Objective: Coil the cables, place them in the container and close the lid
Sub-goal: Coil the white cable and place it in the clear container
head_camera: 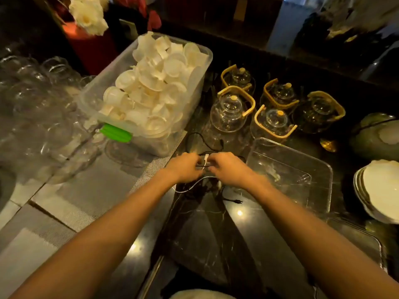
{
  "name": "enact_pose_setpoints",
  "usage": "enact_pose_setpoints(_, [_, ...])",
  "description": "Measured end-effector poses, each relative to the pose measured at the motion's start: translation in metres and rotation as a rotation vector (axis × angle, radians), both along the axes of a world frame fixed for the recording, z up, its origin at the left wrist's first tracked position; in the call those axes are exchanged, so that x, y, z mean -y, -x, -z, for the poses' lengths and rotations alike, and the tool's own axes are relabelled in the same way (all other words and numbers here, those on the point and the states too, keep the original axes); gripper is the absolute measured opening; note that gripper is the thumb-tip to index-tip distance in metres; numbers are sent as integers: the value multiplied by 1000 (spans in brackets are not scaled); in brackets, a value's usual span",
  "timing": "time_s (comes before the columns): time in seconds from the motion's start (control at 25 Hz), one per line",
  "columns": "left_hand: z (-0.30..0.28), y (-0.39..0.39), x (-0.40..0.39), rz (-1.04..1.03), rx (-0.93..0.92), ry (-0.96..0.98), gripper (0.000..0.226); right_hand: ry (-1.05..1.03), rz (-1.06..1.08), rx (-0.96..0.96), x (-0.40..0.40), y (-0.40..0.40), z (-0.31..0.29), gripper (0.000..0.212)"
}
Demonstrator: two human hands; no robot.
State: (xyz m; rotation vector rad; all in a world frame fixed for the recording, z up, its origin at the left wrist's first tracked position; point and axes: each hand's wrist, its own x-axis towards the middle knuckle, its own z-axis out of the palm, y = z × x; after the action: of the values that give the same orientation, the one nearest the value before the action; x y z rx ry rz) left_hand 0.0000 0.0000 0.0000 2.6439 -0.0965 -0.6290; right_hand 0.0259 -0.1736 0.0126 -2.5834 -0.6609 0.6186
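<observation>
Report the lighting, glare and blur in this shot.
Head view: dim, warm light; small bright glare spots on the glossy black counter; white flowers and the upper right corner smeared by blur; wide-angle bending at the edges; both hands on the cables fairly sharp.

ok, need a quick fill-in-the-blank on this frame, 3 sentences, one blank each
1. Both hands, left hand and right hand, hold the ____ between them.
2. The clear container sits to the ____ of the hands.
3. The tub of white cups has a ____ latch.

Missing words: cables; right; green
</observation>
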Motion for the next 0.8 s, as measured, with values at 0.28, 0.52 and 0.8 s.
enact_pose_setpoints(0.28, [36,17,3,-55,-62,-4,29,213,-45,-9,-15,13,38,25])
enact_pose_setpoints(0.52, [54,18,6,-118,12,-28,17,344,-38,27,-14,10,50,40])
enact_pose_setpoints(0.8, [58,19,-1,-144,6,184,12,366,-124,22,-17,-2,47,33])
